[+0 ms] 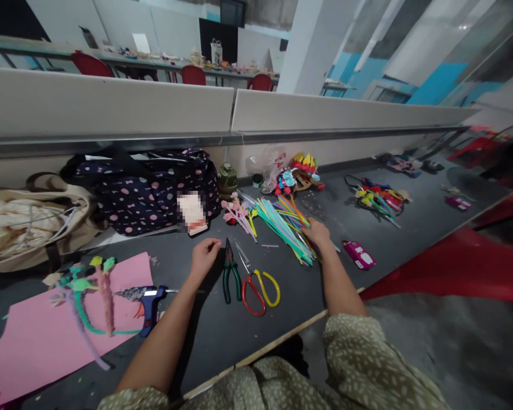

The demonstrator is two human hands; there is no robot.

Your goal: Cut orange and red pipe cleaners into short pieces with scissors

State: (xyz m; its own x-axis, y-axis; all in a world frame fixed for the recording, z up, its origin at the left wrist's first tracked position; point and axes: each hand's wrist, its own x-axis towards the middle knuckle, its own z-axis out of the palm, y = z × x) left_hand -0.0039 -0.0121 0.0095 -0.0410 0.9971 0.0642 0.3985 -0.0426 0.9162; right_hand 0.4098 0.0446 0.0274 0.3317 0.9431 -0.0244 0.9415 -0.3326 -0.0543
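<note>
Dark grey worktable (pixel 308 296) against a low partition. Right hand (pixel 317 233) resting on the bundle of coloured straws (pixel 282 225), fingers curled over them; left hand (pixel 204 255) beside the green-handled pliers (pixel 229 276), fingertips pinched together — on what, cannot tell. Finished-looking pipe-cleaner figure (pixel 92 296) on pink paper (pixel 38 347); most straws unused. Nearby — scissors (pixel 256 285), glue gun (pixel 147 302), dotted bag (pixel 149 191).

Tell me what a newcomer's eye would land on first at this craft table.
Probably the fan of bright straws in the middle of the dark table, with the right hand resting on them. Next, the pink sheet at the near left, carrying a fuzzy wire figure beside a blue glue gun. The left hand sits by green-handled pliers and red-and-yellow scissors.
</note>
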